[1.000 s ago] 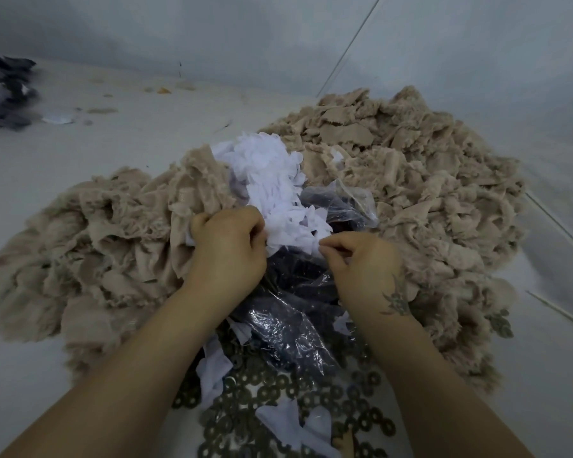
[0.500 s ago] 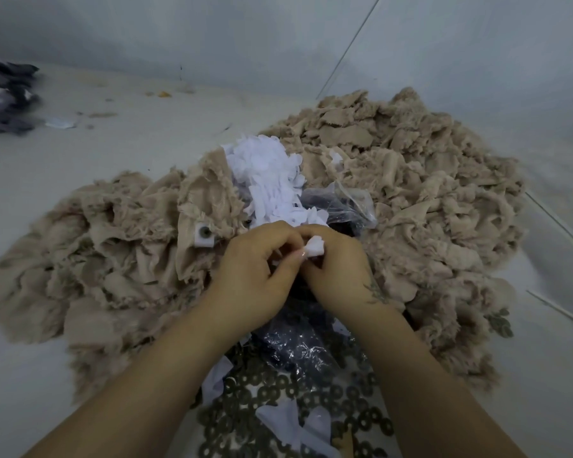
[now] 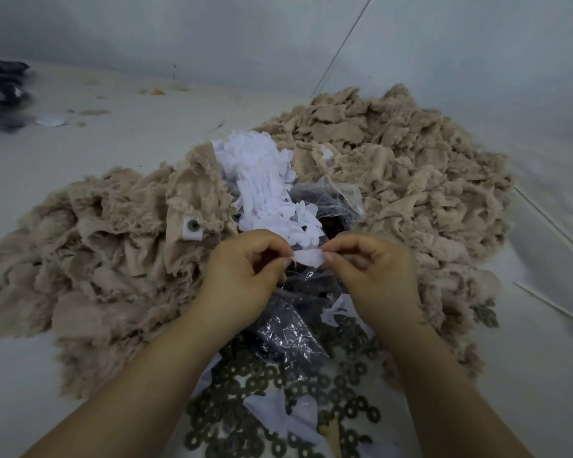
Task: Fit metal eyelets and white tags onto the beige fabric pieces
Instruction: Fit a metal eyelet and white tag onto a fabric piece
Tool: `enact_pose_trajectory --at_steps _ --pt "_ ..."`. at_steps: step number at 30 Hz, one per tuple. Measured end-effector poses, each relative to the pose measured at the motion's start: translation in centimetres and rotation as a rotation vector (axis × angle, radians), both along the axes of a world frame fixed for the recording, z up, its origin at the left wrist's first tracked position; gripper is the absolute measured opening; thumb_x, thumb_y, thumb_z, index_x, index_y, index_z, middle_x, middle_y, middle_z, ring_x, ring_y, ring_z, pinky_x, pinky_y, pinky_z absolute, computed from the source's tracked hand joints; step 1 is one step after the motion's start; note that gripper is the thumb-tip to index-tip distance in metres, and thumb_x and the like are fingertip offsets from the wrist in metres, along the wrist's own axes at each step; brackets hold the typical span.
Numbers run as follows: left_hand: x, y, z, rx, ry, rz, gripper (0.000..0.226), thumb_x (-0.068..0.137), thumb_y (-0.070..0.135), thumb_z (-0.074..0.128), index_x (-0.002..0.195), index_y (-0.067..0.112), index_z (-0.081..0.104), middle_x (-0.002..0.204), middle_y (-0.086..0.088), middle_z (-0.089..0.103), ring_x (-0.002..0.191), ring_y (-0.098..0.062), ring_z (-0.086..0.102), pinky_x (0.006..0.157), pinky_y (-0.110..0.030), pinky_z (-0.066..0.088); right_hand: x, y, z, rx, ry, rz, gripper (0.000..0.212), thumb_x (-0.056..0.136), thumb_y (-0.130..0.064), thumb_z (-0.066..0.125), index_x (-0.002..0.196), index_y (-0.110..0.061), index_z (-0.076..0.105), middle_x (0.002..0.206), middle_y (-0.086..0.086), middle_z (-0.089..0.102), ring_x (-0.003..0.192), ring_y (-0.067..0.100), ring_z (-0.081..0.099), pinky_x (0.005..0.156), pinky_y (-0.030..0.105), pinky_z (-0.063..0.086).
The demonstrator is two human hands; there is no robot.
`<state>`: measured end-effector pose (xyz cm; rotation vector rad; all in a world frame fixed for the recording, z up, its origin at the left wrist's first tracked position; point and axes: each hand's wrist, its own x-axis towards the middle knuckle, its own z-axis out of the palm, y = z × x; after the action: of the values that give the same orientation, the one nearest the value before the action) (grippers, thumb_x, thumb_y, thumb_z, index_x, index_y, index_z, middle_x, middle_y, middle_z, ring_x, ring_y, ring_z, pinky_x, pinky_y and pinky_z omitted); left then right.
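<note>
Pale floor; two hands pinch one white tag.

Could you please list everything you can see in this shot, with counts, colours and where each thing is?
fabric pieces: too many to count, beige, frayed heap across the middle from left to right
finished piece: one, beige with a white tag and metal eyelet, left of the hands
tag pile: many, white, on the heap behind the hands
tag: one, white, pinched between both hands
plastic bag: one, clear, dark contents, under the hands
eyelets: many, dull metal rings, loose in the foreground
dark cloth: one pile, grey-black, far left
sticks: two, pale, right edge
left hand: fingers pinch the tag's left end
right hand: fingers pinch its right end
</note>
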<state>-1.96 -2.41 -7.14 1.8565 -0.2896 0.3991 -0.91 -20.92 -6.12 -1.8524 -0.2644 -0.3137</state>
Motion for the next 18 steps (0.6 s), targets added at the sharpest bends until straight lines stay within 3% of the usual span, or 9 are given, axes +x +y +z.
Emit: enact_pose_trajectory --at_steps 3,7,10,12,13,18 --pt "-0.3 0.5 0.3 0.174 -0.054 0.027 0.025 0.083 -0.004 0.069 0.076 0.020 0.068 0.068 0.008 0.065 0.060 -0.007 0.060 0.057 -0.023 0.050 0.4 -0.1 -0.5 -0.112 -0.073 -0.093 0.033 0.085 -0.003 0.074 0.081 -0.036 0.070 0.074 -0.015 0.072 0.070 -0.001 0.068 0.064 0.013 0.054" --pt "-0.8 3.2 2.4 0.311 -0.095 0.113 0.016 0.069 0.005 0.055 0.056 0.013 0.053 0.052 0.001 0.053 0.050 -0.010 0.053 0.046 -0.026 0.042 1.3 0.8 -0.9 -0.404 -0.194 -0.123 0.015 0.083 -0.008 0.076 0.093 -0.019 0.076 0.084 -0.014 0.065 0.069 -0.006 0.059 0.066 0.002 0.045" --pt "-0.9 5.1 4.6 0.489 0.248 -0.280 0.017 0.065 0.014 0.050 0.054 0.017 0.061 0.048 0.008 0.054 0.046 -0.003 0.050 0.048 -0.021 0.041 2.3 2.2 -0.5 -0.547 -0.238 -0.085 0.022 0.080 -0.014 0.080 0.100 -0.018 0.075 0.092 -0.010 0.062 0.080 0.002 0.053 0.075 0.004 0.040" --pt "-1.1 5.3 5.1 0.635 0.437 -0.553 0.024 0.072 0.014 0.054 0.070 0.026 0.074 0.059 0.011 0.066 0.053 -0.005 0.060 0.055 -0.026 0.051 3.0 3.2 -0.2 -0.623 -0.227 -0.042 0.030 0.079 -0.021 0.081 0.108 -0.021 0.073 0.103 -0.006 0.062 0.094 0.011 0.055 0.085 0.014 0.042" --pt "-0.9 5.1 4.8 0.649 0.447 -0.564 0.025 0.078 0.012 0.058 0.079 0.028 0.077 0.063 0.011 0.069 0.055 -0.007 0.062 0.057 -0.027 0.053 3.3 3.6 0.0 -0.658 -0.217 -0.023 0.032 0.079 -0.023 0.080 0.110 -0.022 0.072 0.108 -0.003 0.063 0.101 0.015 0.056 0.088 0.022 0.045" --pt "1.1 2.7 2.7 0.577 0.002 0.073 0.013 0.083 0.013 0.072 0.088 0.024 0.072 0.065 0.006 0.059 0.065 -0.010 0.058 0.061 -0.029 0.048 4.3 5.1 0.5 -0.735 -0.132 -0.021 0.019 0.086 -0.016 0.070 0.104 -0.018 0.075 0.113 0.005 0.062 0.109 0.026 0.056 0.092 0.040 0.048"
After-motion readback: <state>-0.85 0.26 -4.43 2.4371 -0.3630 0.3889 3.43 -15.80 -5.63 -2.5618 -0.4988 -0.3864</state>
